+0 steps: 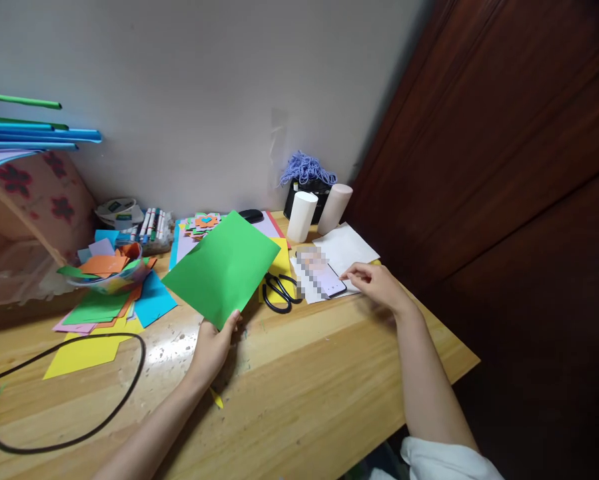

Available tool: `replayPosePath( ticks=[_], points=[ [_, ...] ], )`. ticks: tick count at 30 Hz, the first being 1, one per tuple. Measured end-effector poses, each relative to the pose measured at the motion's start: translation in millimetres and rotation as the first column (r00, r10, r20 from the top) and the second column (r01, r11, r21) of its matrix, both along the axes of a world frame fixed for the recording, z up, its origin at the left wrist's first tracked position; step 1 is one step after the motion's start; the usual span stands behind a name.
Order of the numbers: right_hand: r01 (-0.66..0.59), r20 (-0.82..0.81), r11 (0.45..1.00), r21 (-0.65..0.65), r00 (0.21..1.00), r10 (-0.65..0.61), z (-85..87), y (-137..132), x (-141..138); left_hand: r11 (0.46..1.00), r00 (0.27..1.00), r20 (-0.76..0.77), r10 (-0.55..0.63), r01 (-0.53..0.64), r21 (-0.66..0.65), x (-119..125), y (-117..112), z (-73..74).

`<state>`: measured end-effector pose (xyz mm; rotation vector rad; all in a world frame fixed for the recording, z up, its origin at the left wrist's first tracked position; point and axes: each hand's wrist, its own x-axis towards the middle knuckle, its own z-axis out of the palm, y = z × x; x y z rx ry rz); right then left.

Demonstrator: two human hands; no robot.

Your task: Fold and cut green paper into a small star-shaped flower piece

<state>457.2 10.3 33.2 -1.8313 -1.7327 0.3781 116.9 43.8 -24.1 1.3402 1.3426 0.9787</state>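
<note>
My left hand (217,343) grips a sheet of green paper (224,267) by its near corner, thumb on top, and holds it tilted above the table. My right hand (376,283) holds nothing; its index finger reaches to the lower edge of a smartphone (332,283), whose screen is lit and partly blurred out. Under the phone lie white sheets (346,245). Between the hands, black-handled scissors (278,293) rest partly on yellow paper (285,253), their blades hidden.
At the left, a clear bowl (114,280) of paper scraps sits on coloured paper, near markers (152,225) and a looping black cable (142,360). Two white rolls (302,217) stand before blue-purple cord (306,168) at the back. A dark wooden panel (509,167) borders the table's right side.
</note>
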Motion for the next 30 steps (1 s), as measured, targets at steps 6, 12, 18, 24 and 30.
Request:
replayPosePath(
  ticks=[6, 12, 18, 24, 30],
  points=[
    [-0.05, 0.124, 0.997, -0.059, 0.991, 0.057, -4.4, -14, -14, 1.0, 1.0, -0.015, -0.025, 0.025, 0.015, -3, 3, -8.4],
    [-0.035, 0.155, 0.998, -0.057, 0.987, 0.044, -7.7, -10, -12, 0.999, 1.0, -0.02, -0.01, 0.011, 0.05, 0, 1, -0.3],
    [-0.043, 0.156, 0.995, -0.093, 0.986, 0.057, -9.3, -12, -9, 0.999, 1.0, -0.015, -0.016, 0.016, 0.039, 0, 0, -0.7],
    [-0.113, 0.145, 0.989, 0.098, 0.985, 0.098, -13.2, 8, -20, 1.0, 1.0, -0.005, -0.012, 0.013, 0.025, -1, 1, -2.0],
    [-0.205, 0.27, 0.972, 0.115, 0.948, 0.168, -20.2, 59, -44, 1.0, 0.999, 0.042, -0.006, 0.005, 0.01, 0, 1, -2.7]
  ],
)
